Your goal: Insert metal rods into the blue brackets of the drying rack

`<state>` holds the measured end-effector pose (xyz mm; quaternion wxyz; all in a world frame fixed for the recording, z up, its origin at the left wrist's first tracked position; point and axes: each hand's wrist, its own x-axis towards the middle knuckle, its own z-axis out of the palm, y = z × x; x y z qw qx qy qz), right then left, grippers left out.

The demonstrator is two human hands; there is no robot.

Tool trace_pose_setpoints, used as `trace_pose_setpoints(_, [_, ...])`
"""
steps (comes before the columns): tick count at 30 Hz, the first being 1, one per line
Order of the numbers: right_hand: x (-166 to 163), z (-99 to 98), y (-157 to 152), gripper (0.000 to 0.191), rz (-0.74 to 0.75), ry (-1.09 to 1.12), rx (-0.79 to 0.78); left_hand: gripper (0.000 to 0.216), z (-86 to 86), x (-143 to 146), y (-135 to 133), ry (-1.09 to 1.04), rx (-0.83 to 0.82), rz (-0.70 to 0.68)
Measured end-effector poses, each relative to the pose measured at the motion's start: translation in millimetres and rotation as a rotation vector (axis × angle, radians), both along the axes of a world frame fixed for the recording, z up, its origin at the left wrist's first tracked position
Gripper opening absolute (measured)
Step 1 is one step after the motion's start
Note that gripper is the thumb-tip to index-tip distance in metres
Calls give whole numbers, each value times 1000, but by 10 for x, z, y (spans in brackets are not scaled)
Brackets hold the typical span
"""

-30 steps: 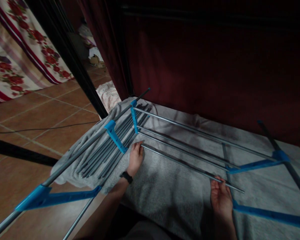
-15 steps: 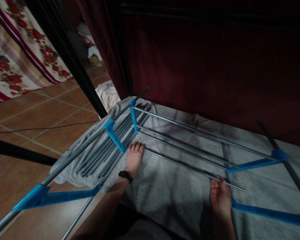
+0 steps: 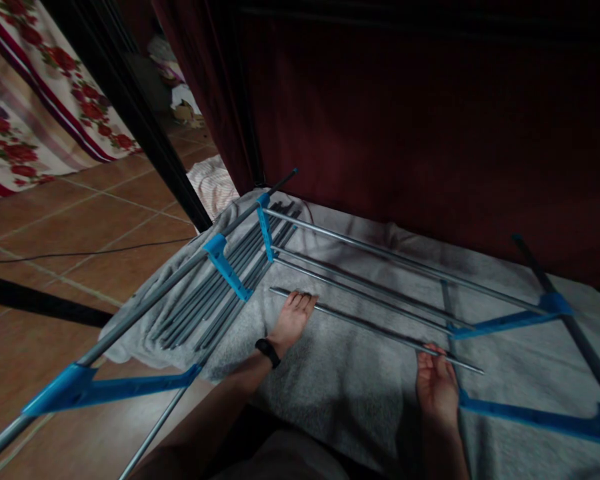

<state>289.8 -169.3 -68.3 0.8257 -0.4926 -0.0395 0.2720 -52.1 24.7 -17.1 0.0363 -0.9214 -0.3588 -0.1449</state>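
Left hand (image 3: 291, 320) curled over metal rod (image 3: 365, 325), right hand (image 3: 437, 383) curled around it; long axis slants down rightward.

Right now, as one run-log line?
left hand: gripping rod near one end; right hand: holding rod near other end; rod ends: apart from blue brackets; rod pile: on grey blanket

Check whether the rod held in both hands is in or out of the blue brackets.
Out: both ends of the rod show bare, the left one visibly apart from the nearest blue bracket.
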Motion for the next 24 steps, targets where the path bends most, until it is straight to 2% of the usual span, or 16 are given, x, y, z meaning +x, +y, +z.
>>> trace_pose_setpoints(12, [-24,65,27,26,-27,7,-5,54,48,35,-57,10,-107,-41])
trace_pose_setpoints(19, [-87,125,47,27,-39,52,1,49,99,34,-68,-13,-108,-48])
trace_pose_setpoints(24, [-128,138,69,22,-58,42,4,48,42,28,-34,14,-100,-22])
